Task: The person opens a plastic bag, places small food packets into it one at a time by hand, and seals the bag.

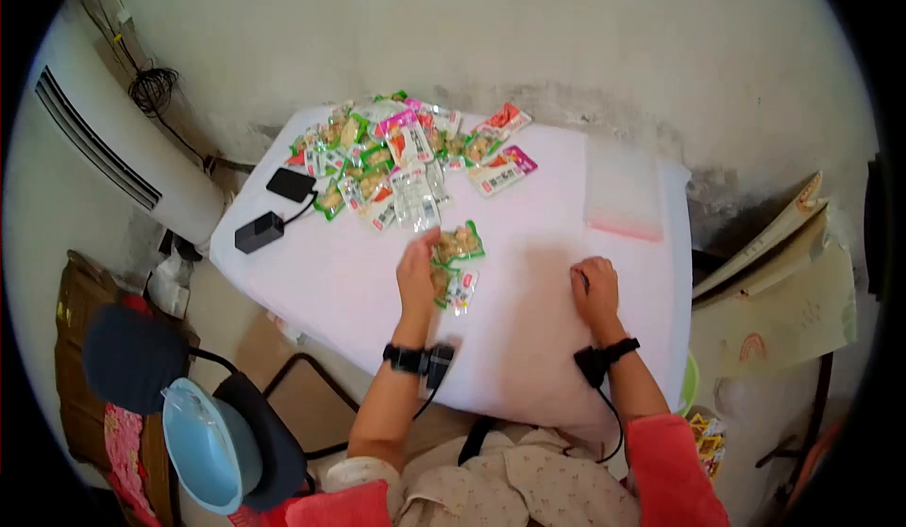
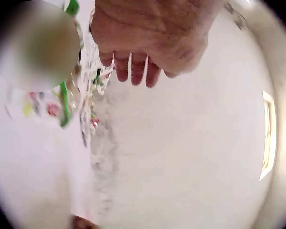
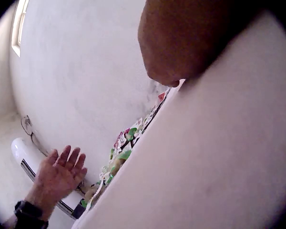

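Observation:
In the head view my left hand (image 1: 414, 275) is raised beside two small packets close to the table's front. One is a green-edged clear food packet (image 1: 462, 242); the other, a white-and-green packet (image 1: 461, 290), lies just below it and is partly covered by the hand. The left wrist view shows the left fingers (image 2: 137, 71) stretched out and spread. From the right wrist view, the left palm (image 3: 62, 177) faces out with nothing in it. My right hand (image 1: 595, 293) rests on the white cloth to the right, fingers curled in, with no object showing in it.
A heap of mixed snack packets (image 1: 377, 164) covers the table's back left. A black box (image 1: 259, 232) and a dark flat pad (image 1: 291, 184) lie at the left edge. Back right is a clear plastic bag (image 1: 625, 187). A blue basin (image 1: 203, 447) sits on a chair.

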Motion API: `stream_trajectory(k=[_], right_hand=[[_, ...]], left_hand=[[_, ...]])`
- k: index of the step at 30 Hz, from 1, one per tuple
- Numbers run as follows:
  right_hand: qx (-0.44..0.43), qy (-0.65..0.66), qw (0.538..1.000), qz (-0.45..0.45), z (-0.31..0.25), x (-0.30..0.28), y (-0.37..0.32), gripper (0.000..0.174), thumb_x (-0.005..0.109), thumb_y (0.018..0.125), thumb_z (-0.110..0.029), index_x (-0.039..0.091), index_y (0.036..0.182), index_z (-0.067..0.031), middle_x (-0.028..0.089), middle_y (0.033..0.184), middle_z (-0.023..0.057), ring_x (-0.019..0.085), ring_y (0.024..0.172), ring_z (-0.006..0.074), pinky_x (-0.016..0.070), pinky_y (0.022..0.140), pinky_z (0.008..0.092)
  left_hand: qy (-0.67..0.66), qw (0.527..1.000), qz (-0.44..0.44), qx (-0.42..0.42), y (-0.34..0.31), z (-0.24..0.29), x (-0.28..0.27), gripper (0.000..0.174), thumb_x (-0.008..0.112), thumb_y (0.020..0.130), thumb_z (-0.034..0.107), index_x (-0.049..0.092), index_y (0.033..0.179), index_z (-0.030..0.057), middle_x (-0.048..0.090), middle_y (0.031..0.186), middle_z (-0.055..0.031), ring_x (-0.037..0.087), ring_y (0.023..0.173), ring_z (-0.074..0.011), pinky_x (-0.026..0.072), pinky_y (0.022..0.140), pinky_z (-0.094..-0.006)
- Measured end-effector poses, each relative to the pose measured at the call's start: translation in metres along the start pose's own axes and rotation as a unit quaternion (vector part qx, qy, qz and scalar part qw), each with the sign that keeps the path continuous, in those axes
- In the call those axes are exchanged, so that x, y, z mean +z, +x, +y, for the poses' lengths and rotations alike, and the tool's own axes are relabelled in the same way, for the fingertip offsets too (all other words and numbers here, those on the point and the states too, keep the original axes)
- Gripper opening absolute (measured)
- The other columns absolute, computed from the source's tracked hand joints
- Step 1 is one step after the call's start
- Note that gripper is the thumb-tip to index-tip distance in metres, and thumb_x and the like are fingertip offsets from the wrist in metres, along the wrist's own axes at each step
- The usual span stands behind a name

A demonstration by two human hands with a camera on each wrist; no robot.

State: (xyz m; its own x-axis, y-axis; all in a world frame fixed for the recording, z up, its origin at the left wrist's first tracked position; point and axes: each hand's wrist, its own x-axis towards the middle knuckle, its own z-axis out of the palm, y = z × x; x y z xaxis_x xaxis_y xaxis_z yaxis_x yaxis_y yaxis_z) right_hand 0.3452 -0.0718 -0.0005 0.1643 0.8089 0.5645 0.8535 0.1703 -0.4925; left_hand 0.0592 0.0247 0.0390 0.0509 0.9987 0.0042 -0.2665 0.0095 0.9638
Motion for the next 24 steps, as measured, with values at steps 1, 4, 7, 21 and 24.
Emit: stream_trajectory(k=[1, 4, 7, 21, 24], right_hand=[[0.005, -0.003, 1.000, -0.007, -0.003, 0.000, -0.002, 0.008, 0.063, 0.076, -0.005, 0.061, 0.084, -0.0049, 0.059, 0.089, 0.0109, 0.054, 0.084, 0.0315, 0.0413, 0.072, 0.0413], [-0.050, 0.147, 0.985, -0.078, -0.030, 0.006, -0.002, 0.017, 0.065, 0.078, -0.012, 0.062, 0.093, -0.0045, 0.062, 0.091, 0.0115, 0.057, 0.083, 0.0308, 0.0457, 0.074, 0.0405], [0.071, 0.300, 0.912, -0.272, -0.101, -0.003, -0.007, 0.044, 0.070, 0.079, -0.021, 0.052, 0.116, -0.0031, 0.063, 0.092, 0.0106, 0.061, 0.088, 0.0238, 0.0482, 0.079, 0.0358], [0.242, 0.462, 0.792, -0.317, -0.171, 0.036, -0.042, 0.045, 0.066, 0.081, -0.019, 0.042, 0.114, -0.0001, 0.056, 0.086, 0.0064, 0.056, 0.073, 0.0122, 0.0490, 0.063, 0.0270], [0.322, 0.473, 0.740, -0.354, -0.171, 0.039, -0.038, 0.042, 0.065, 0.081, -0.021, 0.044, 0.112, -0.0012, 0.057, 0.081, 0.0054, 0.055, 0.064, 0.0112, 0.0472, 0.052, 0.0249]], left_hand=[[-0.115, 0.993, 0.013, 0.024, 0.011, -0.004, 0.006, 0.038, 0.039, 0.100, 0.032, 0.055, 0.118, 0.0023, 0.057, 0.121, -0.0098, 0.054, 0.109, -0.0212, 0.0414, 0.094, -0.0353], [-0.386, 0.913, 0.071, -0.115, 0.027, 0.002, 0.029, 0.037, 0.041, 0.099, 0.033, 0.051, 0.119, 0.0037, 0.056, 0.119, -0.0093, 0.053, 0.109, -0.0242, 0.0429, 0.093, -0.0355], [-0.423, 0.888, 0.098, -0.150, 0.033, -0.008, 0.039, 0.034, 0.040, 0.099, 0.034, 0.052, 0.114, 0.0051, 0.054, 0.121, -0.0098, 0.050, 0.114, -0.0251, 0.0418, 0.095, -0.0375], [0.308, 0.930, 0.052, 0.196, -0.005, -0.042, 0.011, 0.026, 0.049, 0.091, 0.011, 0.056, 0.115, 0.0011, 0.060, 0.109, -0.0120, 0.057, 0.098, -0.0230, 0.0460, 0.086, -0.0337], [0.566, 0.754, -0.111, 0.314, -0.020, -0.038, 0.000, 0.031, 0.054, 0.080, 0.007, 0.057, 0.110, 0.0025, 0.057, 0.114, -0.0140, 0.054, 0.106, -0.0288, 0.0478, 0.084, -0.0400]])
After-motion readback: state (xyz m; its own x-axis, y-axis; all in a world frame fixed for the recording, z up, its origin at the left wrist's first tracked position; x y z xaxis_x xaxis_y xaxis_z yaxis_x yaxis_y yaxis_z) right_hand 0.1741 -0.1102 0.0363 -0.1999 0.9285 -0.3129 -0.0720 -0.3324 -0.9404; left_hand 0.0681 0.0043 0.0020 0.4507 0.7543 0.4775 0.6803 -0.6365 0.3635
